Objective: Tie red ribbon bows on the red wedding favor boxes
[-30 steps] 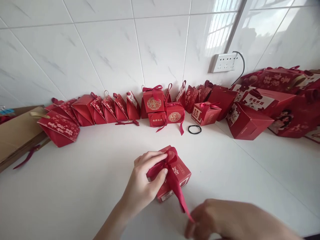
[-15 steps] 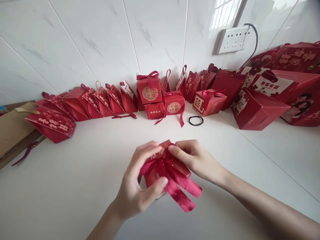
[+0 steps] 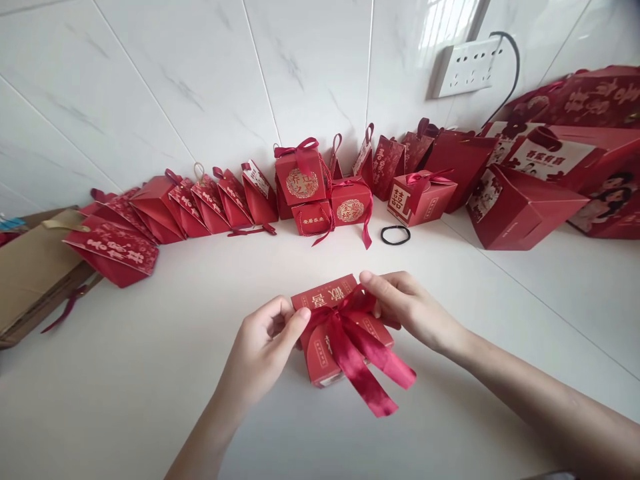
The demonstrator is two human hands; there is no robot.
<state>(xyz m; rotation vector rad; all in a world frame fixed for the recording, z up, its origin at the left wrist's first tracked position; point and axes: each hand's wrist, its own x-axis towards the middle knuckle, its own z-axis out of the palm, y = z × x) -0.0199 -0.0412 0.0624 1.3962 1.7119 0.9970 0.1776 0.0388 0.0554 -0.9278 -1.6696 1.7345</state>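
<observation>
A red gift box (image 3: 320, 357) with gold print sits on the white table in front of me. A dark pink ribbon (image 3: 356, 363) is tied in a bow on its top, and two long tails hang toward the lower right. My left hand (image 3: 267, 343) pinches the bow's left loop between thumb and fingers at the box's left edge. At the upper right of the box, my right hand (image 3: 413, 310) pinches the right loop. The fingertips under both loops are partly hidden.
Red boxes (image 3: 300, 177) and bags stand in a row along the tiled wall. A black elastic band (image 3: 395, 235) lies before them. Cardboard (image 3: 43, 257) is at the left, larger red boxes (image 3: 525, 210) at the right. A socket strip (image 3: 467, 67) is on the wall.
My left hand has drawn back from around the box to the left loop, its thumb moving up. The right loop is pulled out wider, and more of the box top shows.
</observation>
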